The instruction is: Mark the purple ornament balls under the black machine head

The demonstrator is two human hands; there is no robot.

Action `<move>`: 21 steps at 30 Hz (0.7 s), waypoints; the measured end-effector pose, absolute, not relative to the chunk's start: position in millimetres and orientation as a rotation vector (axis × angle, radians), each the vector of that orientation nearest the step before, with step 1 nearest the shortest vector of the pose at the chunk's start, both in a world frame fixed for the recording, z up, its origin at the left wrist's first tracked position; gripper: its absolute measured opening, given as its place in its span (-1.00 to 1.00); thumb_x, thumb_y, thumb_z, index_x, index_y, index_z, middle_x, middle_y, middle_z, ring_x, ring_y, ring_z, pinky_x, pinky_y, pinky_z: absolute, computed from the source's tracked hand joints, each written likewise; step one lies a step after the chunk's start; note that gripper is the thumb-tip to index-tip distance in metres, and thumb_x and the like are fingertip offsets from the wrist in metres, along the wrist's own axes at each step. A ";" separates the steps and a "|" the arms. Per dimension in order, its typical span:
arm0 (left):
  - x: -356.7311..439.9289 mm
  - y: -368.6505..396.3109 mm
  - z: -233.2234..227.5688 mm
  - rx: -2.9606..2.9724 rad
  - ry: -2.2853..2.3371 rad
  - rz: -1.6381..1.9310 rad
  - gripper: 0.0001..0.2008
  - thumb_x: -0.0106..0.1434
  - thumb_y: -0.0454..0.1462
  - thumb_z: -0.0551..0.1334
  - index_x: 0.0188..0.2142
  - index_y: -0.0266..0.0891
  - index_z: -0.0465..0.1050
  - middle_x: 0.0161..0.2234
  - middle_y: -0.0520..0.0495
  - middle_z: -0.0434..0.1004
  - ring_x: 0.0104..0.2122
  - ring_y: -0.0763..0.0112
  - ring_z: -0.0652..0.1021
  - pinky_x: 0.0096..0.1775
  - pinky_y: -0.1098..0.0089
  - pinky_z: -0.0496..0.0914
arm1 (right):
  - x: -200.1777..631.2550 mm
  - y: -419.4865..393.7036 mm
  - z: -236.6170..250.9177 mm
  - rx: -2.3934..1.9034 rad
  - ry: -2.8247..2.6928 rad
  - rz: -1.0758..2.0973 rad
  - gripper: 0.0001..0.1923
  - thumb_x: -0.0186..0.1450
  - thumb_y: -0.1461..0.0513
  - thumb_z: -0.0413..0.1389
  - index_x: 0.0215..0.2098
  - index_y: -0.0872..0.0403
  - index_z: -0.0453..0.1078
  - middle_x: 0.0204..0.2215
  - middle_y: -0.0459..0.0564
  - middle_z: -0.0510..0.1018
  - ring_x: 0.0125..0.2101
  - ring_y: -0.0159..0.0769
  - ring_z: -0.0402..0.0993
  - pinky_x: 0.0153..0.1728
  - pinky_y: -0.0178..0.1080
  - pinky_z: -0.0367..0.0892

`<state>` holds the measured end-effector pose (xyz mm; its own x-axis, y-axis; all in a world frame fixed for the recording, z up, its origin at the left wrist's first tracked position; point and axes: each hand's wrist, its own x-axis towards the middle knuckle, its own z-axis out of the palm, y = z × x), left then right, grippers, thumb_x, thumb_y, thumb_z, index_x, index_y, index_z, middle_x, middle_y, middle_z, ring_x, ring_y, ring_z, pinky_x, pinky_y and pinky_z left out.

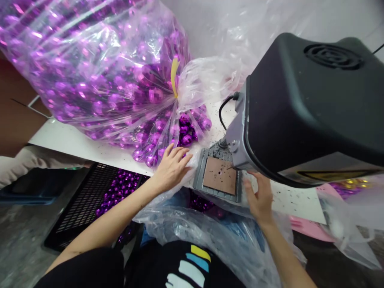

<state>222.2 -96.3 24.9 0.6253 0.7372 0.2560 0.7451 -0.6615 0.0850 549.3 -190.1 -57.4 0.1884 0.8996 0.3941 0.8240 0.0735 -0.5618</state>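
My left hand (172, 166) lies palm down on the open mouth of a clear plastic bag (192, 156), its fingers reaching toward loose shiny purple balls (186, 134) on the white table (69, 140). Whether it holds a ball is hidden. My right hand (260, 196) rests at the right edge of a grey metal plate with a brown pad (220, 175), under the black head of a machine (309, 104); I see nothing in it.
A big tied bag of purple balls (99, 68) fills the upper left. A black crate (99, 200) with purple balls sits below the table edge. More clear plastic (228, 236) covers my lap. Pink sheets (312, 230) and another bag lie at the right.
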 end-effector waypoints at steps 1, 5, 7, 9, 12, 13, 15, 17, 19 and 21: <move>223.5 -106.1 20.1 -2.840 -1.245 -0.464 -0.59 0.42 -0.13 0.18 0.19 -0.22 0.39 0.19 -0.24 0.46 0.20 0.07 0.39 0.37 -0.08 0.04 | 543.0 -200.1 -56.6 -1.752 -1.656 0.149 -0.48 0.38 -0.01 0.04 0.18 0.10 0.27 0.10 0.11 0.39 0.16 -0.25 0.31 0.25 0.02 0.33; 229.9 -134.5 -8.0 -2.952 -1.167 -0.431 -0.24 0.33 0.07 0.25 0.37 -0.24 0.15 0.35 -0.33 0.25 0.37 -0.06 0.20 0.40 -0.20 -0.16 | 529.7 -228.8 -63.0 -1.748 -1.794 0.233 -0.19 0.29 -0.10 0.13 0.38 0.00 0.03 0.24 0.12 0.30 0.27 -0.13 0.23 0.30 0.10 0.29; 231.4 -136.7 -23.7 -2.940 -1.221 -0.405 -0.11 0.27 0.12 0.29 0.41 -0.27 0.06 0.39 -0.38 0.17 0.40 -0.12 0.14 0.39 -0.25 -0.22 | 531.2 -233.4 -70.0 -1.748 -1.848 0.250 -0.05 0.22 -0.15 0.18 0.42 0.01 -0.05 0.26 0.14 0.28 0.28 -0.07 0.23 0.29 0.15 0.30; 230.9 -134.0 -37.1 -2.915 -1.272 -0.420 -0.02 0.22 0.17 0.30 0.42 -0.32 0.02 0.40 -0.43 0.13 0.41 -0.15 0.13 0.39 -0.25 -0.23 | 534.8 -233.8 -77.1 -1.753 -1.867 0.237 -0.02 0.23 -0.13 0.18 0.44 0.02 -0.11 0.27 0.16 0.27 0.29 -0.06 0.22 0.29 0.15 0.30; 228.2 -130.1 -50.0 -2.887 -1.304 -0.456 0.02 0.21 0.23 0.26 0.42 -0.36 0.02 0.40 -0.46 0.11 0.41 -0.15 0.13 0.40 -0.22 -0.23 | 538.6 -232.8 -85.3 -1.754 -1.870 0.210 -0.05 0.27 -0.08 0.15 0.45 0.03 -0.16 0.30 0.17 0.23 0.32 -0.09 0.20 0.31 0.11 0.30; 227.4 -130.0 -52.6 -2.883 -1.306 -0.467 0.02 0.22 0.24 0.24 0.42 -0.36 0.01 0.40 -0.46 0.12 0.41 -0.14 0.14 0.40 -0.21 -0.23 | 539.0 -233.1 -87.0 -1.754 -1.871 0.206 -0.05 0.27 -0.07 0.16 0.45 0.04 -0.17 0.30 0.18 0.22 0.32 -0.08 0.20 0.31 0.10 0.30; 226.4 -130.8 -55.9 -2.883 -1.308 -0.490 0.01 0.24 0.24 0.21 0.43 -0.35 -0.01 0.39 -0.45 0.14 0.41 -0.11 0.15 0.41 -0.18 -0.25 | 539.2 -234.3 -89.1 -1.758 -1.875 0.203 -0.05 0.27 -0.05 0.16 0.45 0.06 -0.17 0.31 0.20 0.21 0.32 -0.08 0.21 0.31 0.09 0.31; 226.0 -131.5 -58.1 -2.892 -1.310 -0.518 0.01 0.26 0.24 0.20 0.44 -0.35 -0.04 0.38 -0.44 0.17 0.40 -0.10 0.16 0.41 -0.17 -0.25 | 539.0 -235.8 -89.9 -1.768 -1.880 0.204 -0.06 0.28 -0.04 0.16 0.45 0.08 -0.16 0.31 0.21 0.21 0.32 -0.07 0.22 0.33 0.09 0.30; 225.9 -131.0 -60.2 -2.902 -1.310 -0.544 0.02 0.25 0.24 0.20 0.44 -0.35 -0.06 0.37 -0.44 0.19 0.40 -0.10 0.18 0.41 -0.18 -0.25 | 538.9 -236.7 -90.1 -1.777 -1.884 0.207 -0.06 0.28 -0.04 0.16 0.45 0.09 -0.15 0.31 0.21 0.20 0.32 -0.07 0.21 0.34 0.09 0.28; 225.8 -129.7 -62.3 -2.913 -1.315 -0.554 0.03 0.24 0.24 0.21 0.45 -0.34 -0.06 0.37 -0.44 0.19 0.39 -0.11 0.18 0.40 -0.18 -0.24 | 538.7 -236.8 -90.2 -1.781 -1.883 0.209 -0.04 0.26 -0.07 0.17 0.45 0.09 -0.14 0.32 0.21 0.19 0.33 -0.07 0.21 0.35 0.08 0.26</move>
<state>225.8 -129.7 -62.3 0.6140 0.7436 0.2646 0.7090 -0.6669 0.2293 538.7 -236.8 -90.2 0.0139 0.9625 0.2708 0.8799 0.1169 -0.4606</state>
